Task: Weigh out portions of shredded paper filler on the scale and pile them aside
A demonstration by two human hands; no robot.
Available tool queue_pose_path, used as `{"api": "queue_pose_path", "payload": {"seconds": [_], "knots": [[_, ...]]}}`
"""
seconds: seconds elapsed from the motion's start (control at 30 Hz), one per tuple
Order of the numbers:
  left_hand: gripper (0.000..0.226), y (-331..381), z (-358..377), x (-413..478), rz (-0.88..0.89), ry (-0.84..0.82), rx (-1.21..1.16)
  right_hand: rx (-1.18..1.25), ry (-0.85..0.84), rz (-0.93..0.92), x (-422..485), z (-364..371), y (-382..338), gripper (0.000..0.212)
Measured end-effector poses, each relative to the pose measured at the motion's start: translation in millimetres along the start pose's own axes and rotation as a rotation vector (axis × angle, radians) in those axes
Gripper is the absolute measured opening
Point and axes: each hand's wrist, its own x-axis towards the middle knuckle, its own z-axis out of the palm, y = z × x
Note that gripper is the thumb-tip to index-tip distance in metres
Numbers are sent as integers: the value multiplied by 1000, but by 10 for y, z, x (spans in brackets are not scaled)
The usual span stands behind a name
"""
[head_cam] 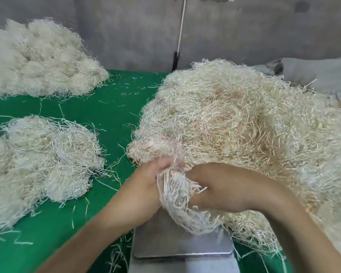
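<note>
I see the left hand (146,186) and right hand (220,191) both clutching one clump of shredded paper (178,196) over the scale (177,241). The big heap (234,125) lies just behind.

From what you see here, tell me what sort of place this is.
Probably a small packing workshop: a big heap of shredded paper, a metal scale on the green table, portioned piles aside.

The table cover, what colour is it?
Green, seen in the head view: the table cover under the paper piles.
</note>
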Motion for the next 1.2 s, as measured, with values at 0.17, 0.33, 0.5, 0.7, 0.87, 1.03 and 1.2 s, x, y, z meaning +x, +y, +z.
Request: {"api": "queue_pose_path", "payload": {"seconds": [0.17,0.33,0.5,0.7,0.87,1.03,1.2], "knots": [[12,-154,-76,-162,-71,-39,633,-40,10,-25,117,208,176,60],[51,-120,-568,-467,-64,-220,895,239,130,-54,-147,240,446,74],[87,138,-748,-474,-121,-182,868,429,379,-50,-351,164,606,63],[77,332,-407,-32,130,-279,690,431,520,-7,-357,329,500,55],[56,354,-427,214,212,-195,581,654,731,38,-337,273,463,32],[46,246,-415,277,291,-113,610,624,806,99,-227,267,383,27],[33,183,-298,345,325,-85,627,643,814,163,-183,394,325,24]]}}
